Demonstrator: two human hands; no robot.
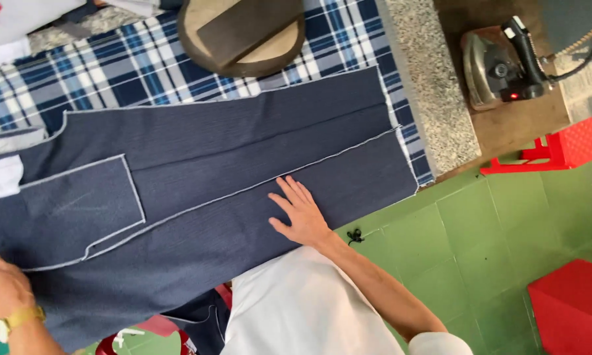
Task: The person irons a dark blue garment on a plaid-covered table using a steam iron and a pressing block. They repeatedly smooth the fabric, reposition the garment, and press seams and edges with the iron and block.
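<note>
Smoothing navy fabric panels on a plaid-covered table

Right hand (300,215) lies open and flat at centre frame on the navy fabric panels (243,164); left hand (3,286), lower left, presses their edge, grip unclear. Best kept flat, seams aligned; iron (503,62) sits upper right.

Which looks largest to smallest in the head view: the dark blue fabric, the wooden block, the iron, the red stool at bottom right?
1. Dark blue fabric, by far.
2. Wooden block, cut off by the top edge.
3. Iron and red stool look about alike; the stool is cut off by the frame, so I leave them unranked.
</note>
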